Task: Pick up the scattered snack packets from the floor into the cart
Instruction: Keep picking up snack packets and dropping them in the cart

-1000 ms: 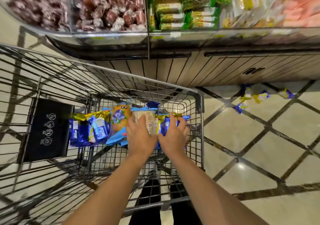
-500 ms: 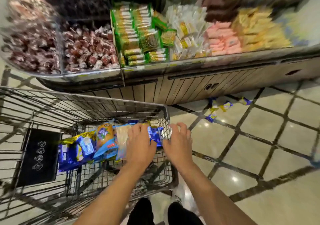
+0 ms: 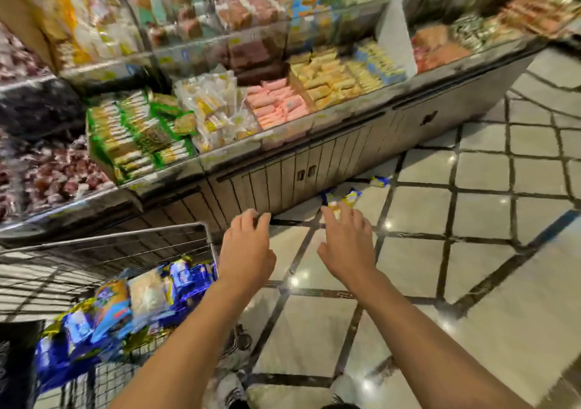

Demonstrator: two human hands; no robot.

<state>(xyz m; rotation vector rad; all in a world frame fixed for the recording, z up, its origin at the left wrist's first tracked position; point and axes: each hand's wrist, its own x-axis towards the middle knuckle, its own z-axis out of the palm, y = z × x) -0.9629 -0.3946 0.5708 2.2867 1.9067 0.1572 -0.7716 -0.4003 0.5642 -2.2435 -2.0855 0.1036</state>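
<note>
The wire cart (image 3: 125, 235) stands at the lower left with a heap of blue, gold and orange snack packets (image 3: 125, 305) inside. A few blue-and-yellow snack packets (image 3: 349, 196) lie on the floor against the base of the display counter, one more packet (image 3: 379, 181) a little further right. My left hand (image 3: 246, 248) is past the cart's right rim, fingers apart, holding nothing. My right hand (image 3: 345, 242) reaches out over the tiles just short of the floor packets, open and empty; its fingers hide part of them.
A long display counter (image 3: 314, 169) with bins of wrapped snacks runs diagonally across the upper view, wooden panels below. The glossy tiled floor (image 3: 471, 220) with dark diagonal lines stretches to the right. My feet (image 3: 232, 393) show at the bottom.
Both hands have left the packets in the cart and moved right, out over the floor toward the scattered packets. The view has swung right and up, so the cart has slid to the lower left.
</note>
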